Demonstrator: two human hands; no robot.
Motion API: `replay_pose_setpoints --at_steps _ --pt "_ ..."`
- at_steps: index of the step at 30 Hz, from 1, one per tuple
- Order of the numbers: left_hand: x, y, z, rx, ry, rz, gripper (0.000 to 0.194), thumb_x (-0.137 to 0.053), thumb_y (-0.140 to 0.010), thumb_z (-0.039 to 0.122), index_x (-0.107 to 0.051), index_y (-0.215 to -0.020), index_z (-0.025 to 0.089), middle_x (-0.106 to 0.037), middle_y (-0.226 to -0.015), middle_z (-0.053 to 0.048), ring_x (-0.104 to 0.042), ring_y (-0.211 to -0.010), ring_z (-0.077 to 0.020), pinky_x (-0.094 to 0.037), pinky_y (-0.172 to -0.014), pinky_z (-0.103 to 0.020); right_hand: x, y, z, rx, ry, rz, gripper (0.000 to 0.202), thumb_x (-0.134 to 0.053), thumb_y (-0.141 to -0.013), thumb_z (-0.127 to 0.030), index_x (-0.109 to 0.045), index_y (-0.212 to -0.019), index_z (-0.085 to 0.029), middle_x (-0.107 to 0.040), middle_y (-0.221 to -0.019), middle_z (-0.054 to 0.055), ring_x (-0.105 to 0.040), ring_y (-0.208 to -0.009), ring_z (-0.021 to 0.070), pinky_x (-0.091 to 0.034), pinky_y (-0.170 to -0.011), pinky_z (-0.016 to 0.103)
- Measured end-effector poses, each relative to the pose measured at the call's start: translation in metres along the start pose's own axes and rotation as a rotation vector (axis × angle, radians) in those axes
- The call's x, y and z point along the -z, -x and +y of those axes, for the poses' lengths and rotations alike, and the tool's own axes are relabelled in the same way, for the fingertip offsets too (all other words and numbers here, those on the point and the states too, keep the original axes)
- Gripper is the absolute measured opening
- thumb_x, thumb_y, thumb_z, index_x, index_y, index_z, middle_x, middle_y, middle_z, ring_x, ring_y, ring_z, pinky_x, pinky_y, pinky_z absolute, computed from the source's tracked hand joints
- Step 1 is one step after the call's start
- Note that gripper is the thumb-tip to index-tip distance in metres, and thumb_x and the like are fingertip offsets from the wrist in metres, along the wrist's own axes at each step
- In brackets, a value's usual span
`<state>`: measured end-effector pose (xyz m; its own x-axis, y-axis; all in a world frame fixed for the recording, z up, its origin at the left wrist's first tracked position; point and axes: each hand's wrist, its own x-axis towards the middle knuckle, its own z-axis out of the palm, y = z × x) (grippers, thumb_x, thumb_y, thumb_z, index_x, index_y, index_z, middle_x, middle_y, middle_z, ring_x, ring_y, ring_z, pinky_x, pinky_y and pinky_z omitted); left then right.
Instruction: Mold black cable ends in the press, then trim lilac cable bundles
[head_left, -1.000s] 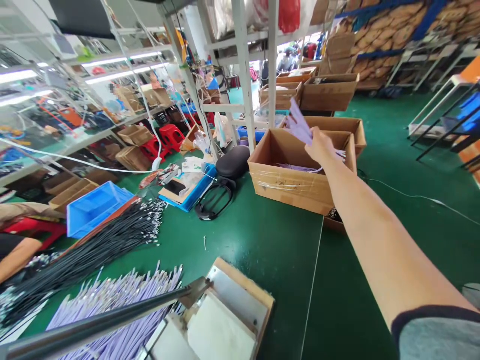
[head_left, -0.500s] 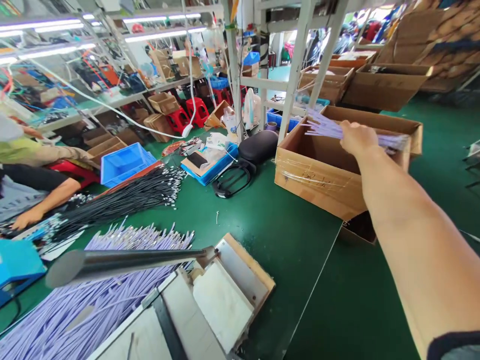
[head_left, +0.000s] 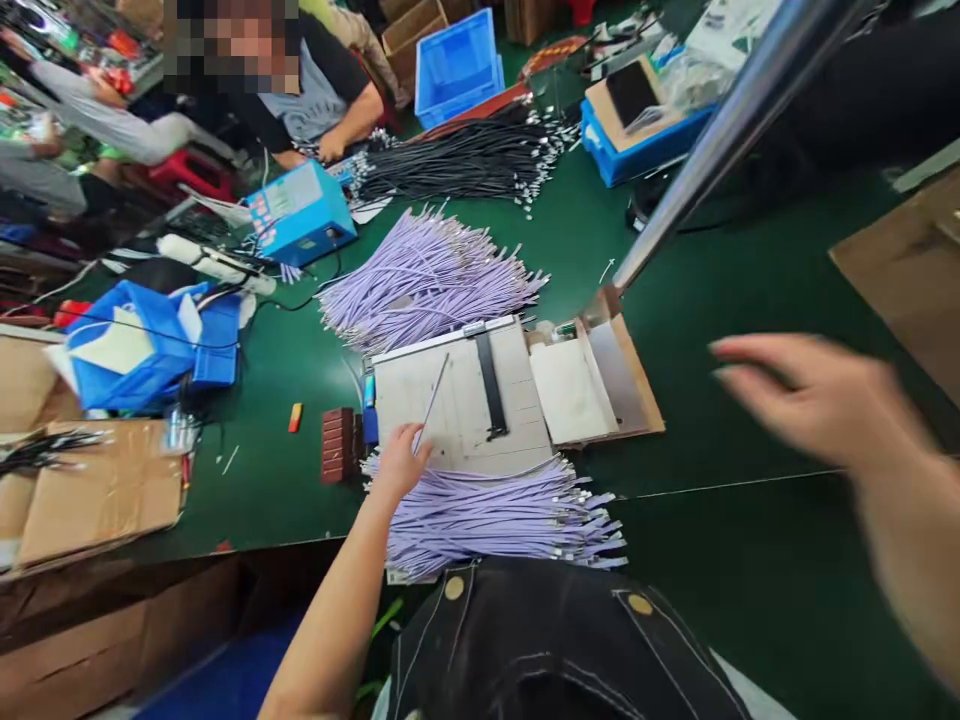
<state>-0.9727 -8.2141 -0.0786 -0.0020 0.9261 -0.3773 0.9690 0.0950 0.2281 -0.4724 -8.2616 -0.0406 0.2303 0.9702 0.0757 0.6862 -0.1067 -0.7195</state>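
My left hand [head_left: 403, 462] is closed on a thin lilac cable [head_left: 431, 398], which sticks up over a flat grey cutter board [head_left: 457, 400]. Beneath that hand lies a near pile of lilac cables [head_left: 502, 515] with pale ends, along the board's front edge. Beyond the board spreads a second lilac pile [head_left: 442, 265]. A long metal lever [head_left: 697, 170] rises slanting from the board's right end, beside a white block [head_left: 574, 395]. To the right, my right hand [head_left: 817, 390] is in the air over the green table, blurred, thumb and fingers apart, with nothing in it.
Across the green table [head_left: 750, 420], a co-worker's hand [head_left: 330, 145] is near black cables [head_left: 457, 160] and a blue machine [head_left: 304, 215]. Blue bins [head_left: 457, 65] stand at the back. A cardboard box [head_left: 900, 270] is at right, a brown ridged block [head_left: 337, 445] at left.
My right hand has let go of the lilac bundle at the cardboard box and moved back over the table. The view has swung left and down; my left hand with a cable now shows.
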Motion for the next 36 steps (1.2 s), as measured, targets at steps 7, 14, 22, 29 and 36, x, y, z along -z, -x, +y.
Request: replay_pose_setpoints --at_steps 7,14,22,29,36 --pt "-0.022 -0.037 -0.018 0.004 -0.030 0.024 0.021 -0.053 -0.089 0.024 -0.062 -0.102 0.010 -0.061 -0.109 -0.018 -0.058 -0.109 -0.0274 -0.044 -0.096 -0.041 -0.166 0.056 -0.140 0.539 0.111 -0.576 0.023 -0.054 -0.090 -0.018 -0.069 -0.106 -0.013 -0.067 -0.114 0.016 -0.063 -0.107 0.0278 -0.050 -0.095 0.046" --pt "-0.029 0.010 -0.009 -0.377 0.089 -0.145 0.017 -0.045 -0.092 0.013 -0.061 -0.093 0.014 -0.062 -0.100 -0.010 -0.058 -0.100 -0.0193 -0.045 -0.091 -0.031 -0.191 0.082 -0.197 0.531 0.346 -0.476 0.042 -0.059 -0.091 -0.024 -0.057 -0.131 -0.011 -0.050 -0.141 0.018 -0.044 -0.133 0.0314 -0.036 -0.111 0.049" --pt "0.005 0.082 0.011 -0.792 0.273 -0.136 0.018 -0.047 -0.095 0.023 -0.062 -0.102 0.016 -0.060 -0.106 -0.009 -0.058 -0.096 -0.0185 -0.047 -0.090 -0.032 -0.180 0.130 -0.207 0.376 0.490 -0.705 0.032 -0.046 -0.090 -0.006 -0.069 -0.109 -0.015 -0.072 -0.091 0.009 -0.065 -0.087 0.0218 -0.049 -0.080 0.032" --pt "0.050 0.080 -0.017 -0.920 0.238 -0.219 0.039 -0.036 -0.099 0.031 -0.063 -0.125 0.020 -0.066 -0.105 -0.008 -0.063 -0.096 -0.0192 -0.050 -0.088 -0.030 -0.119 0.154 -0.212 0.399 0.368 -0.288 0.040 -0.040 -0.096 -0.015 -0.062 -0.128 -0.019 -0.068 -0.096 0.010 -0.061 -0.087 0.0206 -0.048 -0.075 0.029" --pt "-0.018 0.097 -0.078 -0.738 -0.289 -0.113 0.080 -0.071 -0.078 0.044 -0.042 -0.147 0.019 -0.029 -0.157 -0.020 -0.019 -0.145 -0.0445 -0.014 -0.113 -0.068 -0.174 0.216 -0.159 0.279 0.607 -0.500 0.083 -0.077 -0.078 -0.035 -0.038 -0.148 -0.014 -0.024 -0.157 0.022 -0.018 -0.145 0.0397 -0.015 -0.115 0.065"
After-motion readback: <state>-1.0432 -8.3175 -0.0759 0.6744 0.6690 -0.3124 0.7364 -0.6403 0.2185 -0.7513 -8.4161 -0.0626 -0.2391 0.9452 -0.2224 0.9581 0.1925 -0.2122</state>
